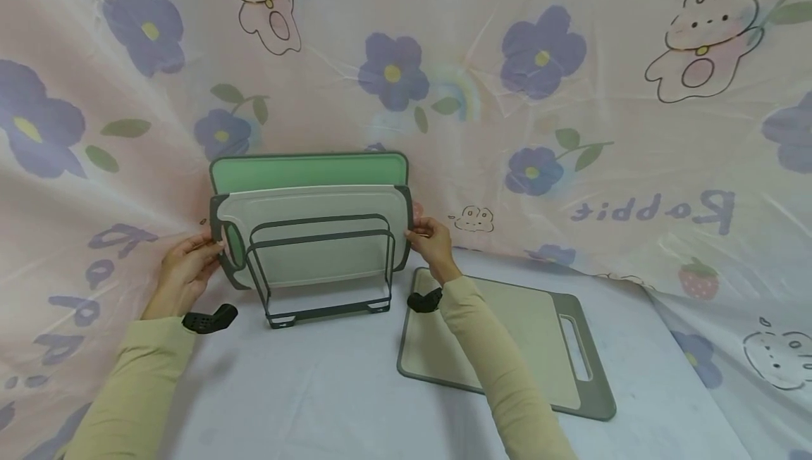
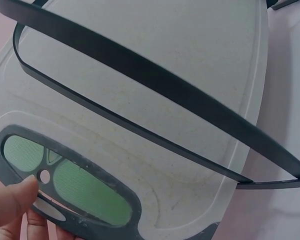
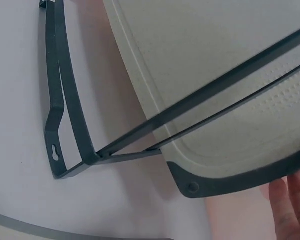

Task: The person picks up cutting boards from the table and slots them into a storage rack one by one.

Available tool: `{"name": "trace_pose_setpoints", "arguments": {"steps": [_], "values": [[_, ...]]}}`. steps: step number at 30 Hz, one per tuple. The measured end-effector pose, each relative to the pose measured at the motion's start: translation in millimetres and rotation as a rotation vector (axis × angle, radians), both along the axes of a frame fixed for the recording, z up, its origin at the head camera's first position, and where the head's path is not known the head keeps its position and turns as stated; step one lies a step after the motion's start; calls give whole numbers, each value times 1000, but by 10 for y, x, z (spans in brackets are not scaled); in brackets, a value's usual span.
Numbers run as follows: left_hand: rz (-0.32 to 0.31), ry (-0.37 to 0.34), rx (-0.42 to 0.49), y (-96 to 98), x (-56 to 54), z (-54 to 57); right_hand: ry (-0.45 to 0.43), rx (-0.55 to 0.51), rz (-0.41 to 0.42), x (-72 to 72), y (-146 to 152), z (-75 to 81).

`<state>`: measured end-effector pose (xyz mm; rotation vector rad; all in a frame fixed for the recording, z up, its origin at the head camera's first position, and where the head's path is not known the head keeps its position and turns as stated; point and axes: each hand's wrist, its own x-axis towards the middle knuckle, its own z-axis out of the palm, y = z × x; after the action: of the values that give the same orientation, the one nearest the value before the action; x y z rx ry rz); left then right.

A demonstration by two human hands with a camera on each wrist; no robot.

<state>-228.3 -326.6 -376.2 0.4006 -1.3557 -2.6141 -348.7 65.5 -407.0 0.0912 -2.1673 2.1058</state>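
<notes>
A pale grey cutting board [image 1: 323,263] with dark end trim stands on its long edge, behind the front bars of a dark metal rack [image 1: 330,313]. Its lower edge shows above the rack's base bar. My left hand [image 1: 184,270] pinches the handle end; in the left wrist view the thumb [image 2: 21,196] lies on the dark trim beside the handle slot. At the opposite end, my right hand [image 1: 434,245] grips the trim, its fingers [image 3: 285,207] at the edge in the right wrist view. A green cutting board [image 1: 304,172] stands upright behind, showing through the slot.
A beige cutting board [image 1: 533,333] with a grey rim and slotted handle lies flat on the white table cover to the right, partly under my right forearm. Behind everything hangs a printed curtain [image 1: 457,37] with flowers and rabbits.
</notes>
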Motion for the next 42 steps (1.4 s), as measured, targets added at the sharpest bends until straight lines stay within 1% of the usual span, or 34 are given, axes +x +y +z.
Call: {"name": "trace_pose_setpoints", "arguments": {"steps": [5, 11, 14, 17, 22, 26, 29, 33, 37, 39, 42], "values": [[6, -6, 2, 12, -8, -11, 1, -2, -15, 14, 5, -18], [53, -13, -17, 41, -11, -19, 18, 5, -15, 24, -1, -17], [63, -5, -28, 50, -11, -20, 13, 7, -11, 35, 6, -7], [62, 15, -16, 51, -5, -16, 4, 5, -10, 46, 9, 2], [74, 65, 38, 48, 12, 8, 7, 1, -22, 41, 4, 27], [109, 59, 31, 59, 21, 44, 11, -14, -25, 41, 21, 62], [118, 53, 20, 75, 35, 82, -3, -23, -21, 43, 52, 74], [115, 64, 4, 96, 63, 138, -26, -25, -5, 55, 104, 91], [99, 95, -47, 133, 77, 201, -31, -60, 18, 68, 152, 136], [76, 118, -73, 159, 80, 237, -26, -82, 26, 74, 173, 164], [16, 150, -104, 195, 83, 292, -20, -108, 41, 68, 202, 191]]}}
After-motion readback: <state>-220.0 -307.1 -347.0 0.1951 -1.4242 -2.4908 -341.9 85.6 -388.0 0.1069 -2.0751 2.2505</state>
